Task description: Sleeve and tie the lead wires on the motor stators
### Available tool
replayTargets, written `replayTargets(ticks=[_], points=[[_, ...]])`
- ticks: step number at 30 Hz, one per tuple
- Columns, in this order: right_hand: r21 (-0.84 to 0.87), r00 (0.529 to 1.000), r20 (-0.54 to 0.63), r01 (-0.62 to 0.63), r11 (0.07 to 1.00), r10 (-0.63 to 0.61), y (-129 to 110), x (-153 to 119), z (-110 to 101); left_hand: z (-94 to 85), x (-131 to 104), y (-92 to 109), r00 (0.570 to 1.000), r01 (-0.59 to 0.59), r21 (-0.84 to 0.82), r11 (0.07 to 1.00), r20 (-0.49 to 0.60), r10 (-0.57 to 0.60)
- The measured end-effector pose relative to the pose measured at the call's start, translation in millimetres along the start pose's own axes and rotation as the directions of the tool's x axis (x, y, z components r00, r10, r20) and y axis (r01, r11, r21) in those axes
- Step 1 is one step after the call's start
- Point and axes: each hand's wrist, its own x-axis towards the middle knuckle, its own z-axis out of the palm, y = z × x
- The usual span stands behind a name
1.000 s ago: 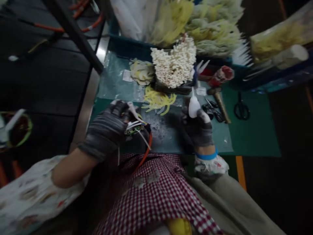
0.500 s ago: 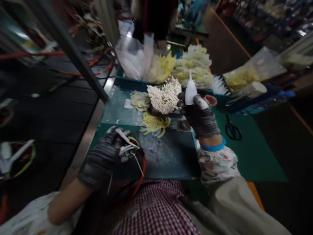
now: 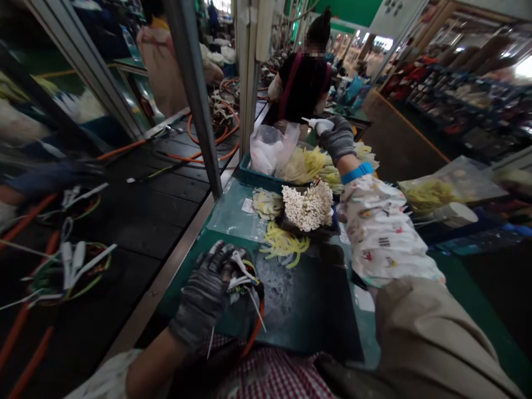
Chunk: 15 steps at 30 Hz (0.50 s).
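Observation:
My left hand [image 3: 203, 296], in a grey-black glove, rests at the left of the green work mat [image 3: 189, 260]. Its fingers are closed on a small wired assembly [image 3: 243, 282] with white sleeves, thin cable ties and an orange cable [image 3: 257, 327] running toward my lap. My right hand [image 3: 341, 138], gloved too, is raised at the far side, above yellow sleeves in the back tray. It grips a white squeeze bottle [image 3: 322, 126], tipped on its side with the thin nozzle pointing left. The fingers' far side is hidden.
A heap of cream-coloured small pieces [image 3: 307, 205] and loose yellow sleeves [image 3: 285, 243] lie mid-mat. Behind stands a teal tray [image 3: 257, 178] with bags. A metal post [image 3: 197, 100] rises beside the black conveyor [image 3: 141, 221], which carries wired assemblies [image 3: 77, 266]. A co-worker's gloved hand [image 3: 54, 180] is at left.
My right hand has moved away from me, over the tray, and the bottle has turned from upright to sideways. The view has tilted up. My left hand keeps hold of the wired assembly.

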Motion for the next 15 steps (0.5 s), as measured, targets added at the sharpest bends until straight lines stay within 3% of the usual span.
replayTargets(ticks=[3,7,15], points=[[-0.199,0.999,-0.031,-0.019,0.980,0.013,-20,23,5,2.4,-1,0,1.000,0.011,0.034,0.999,-0.012,-0.011],[-0.389,1.000,0.018,-0.011,0.921,0.020,-42,37,8,11.4,-7,1,1.000,0.031,0.040,0.999,-0.007,-0.031],[-0.599,0.991,0.125,0.040,0.799,0.044,-49,47,20,30.8,-13,3,0.997,0.034,0.093,0.995,-0.068,-0.027]])
